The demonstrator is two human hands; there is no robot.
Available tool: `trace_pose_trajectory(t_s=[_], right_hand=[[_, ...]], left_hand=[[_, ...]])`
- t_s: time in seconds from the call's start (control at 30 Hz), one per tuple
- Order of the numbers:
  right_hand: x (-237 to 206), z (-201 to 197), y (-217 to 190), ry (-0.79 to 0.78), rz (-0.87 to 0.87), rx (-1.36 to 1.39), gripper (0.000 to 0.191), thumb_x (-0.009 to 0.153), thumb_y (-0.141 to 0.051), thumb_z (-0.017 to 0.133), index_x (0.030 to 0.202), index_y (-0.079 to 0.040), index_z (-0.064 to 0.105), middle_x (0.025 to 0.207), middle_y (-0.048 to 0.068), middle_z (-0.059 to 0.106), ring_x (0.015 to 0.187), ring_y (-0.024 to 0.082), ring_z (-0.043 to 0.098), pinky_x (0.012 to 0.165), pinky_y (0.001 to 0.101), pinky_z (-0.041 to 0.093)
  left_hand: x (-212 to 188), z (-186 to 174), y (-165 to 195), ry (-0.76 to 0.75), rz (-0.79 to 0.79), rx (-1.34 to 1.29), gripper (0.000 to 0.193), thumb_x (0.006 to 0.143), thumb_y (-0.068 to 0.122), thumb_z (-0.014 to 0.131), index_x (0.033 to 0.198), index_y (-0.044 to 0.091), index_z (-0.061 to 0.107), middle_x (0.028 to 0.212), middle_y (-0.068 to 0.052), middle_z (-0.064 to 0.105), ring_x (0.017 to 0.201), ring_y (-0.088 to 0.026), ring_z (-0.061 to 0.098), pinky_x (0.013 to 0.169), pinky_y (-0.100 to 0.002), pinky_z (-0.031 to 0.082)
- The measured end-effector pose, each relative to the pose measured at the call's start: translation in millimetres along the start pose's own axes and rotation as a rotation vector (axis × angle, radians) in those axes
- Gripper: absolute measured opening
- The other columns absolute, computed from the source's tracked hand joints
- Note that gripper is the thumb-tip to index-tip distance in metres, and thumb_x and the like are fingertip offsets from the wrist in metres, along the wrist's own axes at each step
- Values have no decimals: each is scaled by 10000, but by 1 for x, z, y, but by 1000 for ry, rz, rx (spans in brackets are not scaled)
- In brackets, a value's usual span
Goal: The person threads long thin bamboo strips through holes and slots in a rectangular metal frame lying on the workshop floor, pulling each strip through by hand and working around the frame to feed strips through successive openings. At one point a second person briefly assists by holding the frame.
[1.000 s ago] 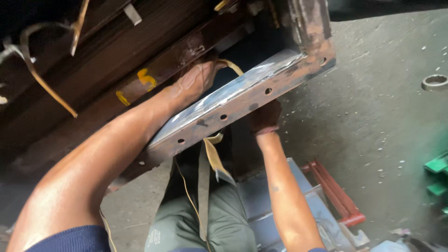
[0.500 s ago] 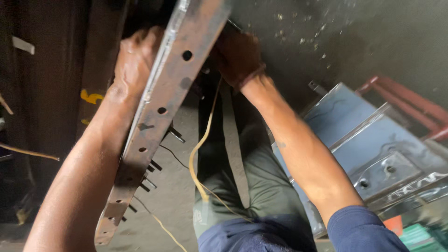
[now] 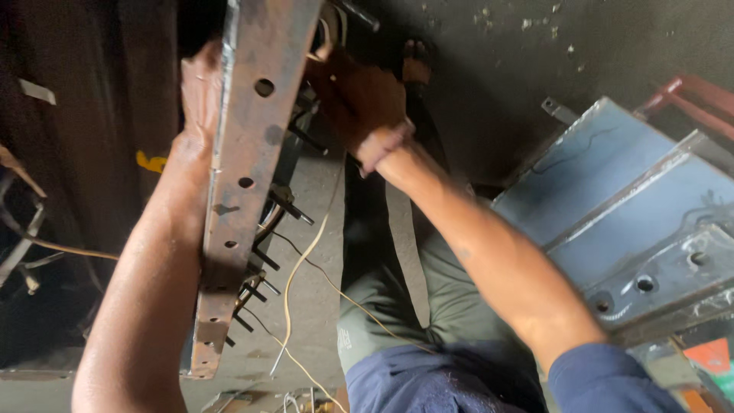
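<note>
I've got the long rusty steel bar w/ bolt holes (image 3: 248, 164) lifted between both hands, off the floor. Left hand (image 3: 200, 84) grips its far-left edge; right hand (image 3: 359, 103) looks clenched behind it, grip partly hidden. Not set down yet; blue-grey steel plates (image 3: 612, 199) lie right of my right arm.

Single head-worn view: looking steeply down, close over both forearms, facing the left hand (image 3: 200, 92) and right hand (image 3: 359, 99) gripping a rusty drilled steel bar (image 3: 245, 183).
</note>
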State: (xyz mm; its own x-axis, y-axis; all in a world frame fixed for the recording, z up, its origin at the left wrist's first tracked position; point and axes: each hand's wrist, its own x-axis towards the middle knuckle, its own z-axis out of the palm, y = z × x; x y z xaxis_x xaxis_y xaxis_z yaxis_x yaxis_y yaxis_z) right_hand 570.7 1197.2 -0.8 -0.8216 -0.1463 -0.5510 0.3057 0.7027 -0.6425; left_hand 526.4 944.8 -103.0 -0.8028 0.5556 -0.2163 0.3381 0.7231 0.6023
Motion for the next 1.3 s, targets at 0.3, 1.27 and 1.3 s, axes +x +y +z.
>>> trace_pose_trajectory(t_s=[0.3, 1.27, 1.3], right_hand=[[1, -48, 32, -571, -205, -646, 270, 1031, -169, 570, 1152, -114, 805, 1100, 195, 749, 846, 244, 791, 799, 352, 620], [-157, -189, 6, -235, -303, -683, 294, 1005, -293, 567, 788, -103, 511, 532, 129, 537, 506, 382, 512, 576, 475, 408], [-165, -190, 8, -218, -294, -654, 307, 999, -296, 567, 767, -107, 500, 529, 129, 535, 518, 387, 510, 602, 475, 415]], left_hand=[[17, -18, 29, -25, -62, -99, 271, 995, 98, 610, 1191, -80, 672, 990, -318, 693, 715, -405, 701, 562, -434, 570], [28, -21, 46, 30, 123, -86, 280, 1011, 103, 627, 1265, 19, 706, 1132, -294, 667, 961, -461, 685, 842, -509, 567], [27, -22, 48, 15, 128, -71, 294, 992, 100, 632, 1266, 26, 707, 1120, -287, 669, 967, -460, 688, 843, -511, 567]])
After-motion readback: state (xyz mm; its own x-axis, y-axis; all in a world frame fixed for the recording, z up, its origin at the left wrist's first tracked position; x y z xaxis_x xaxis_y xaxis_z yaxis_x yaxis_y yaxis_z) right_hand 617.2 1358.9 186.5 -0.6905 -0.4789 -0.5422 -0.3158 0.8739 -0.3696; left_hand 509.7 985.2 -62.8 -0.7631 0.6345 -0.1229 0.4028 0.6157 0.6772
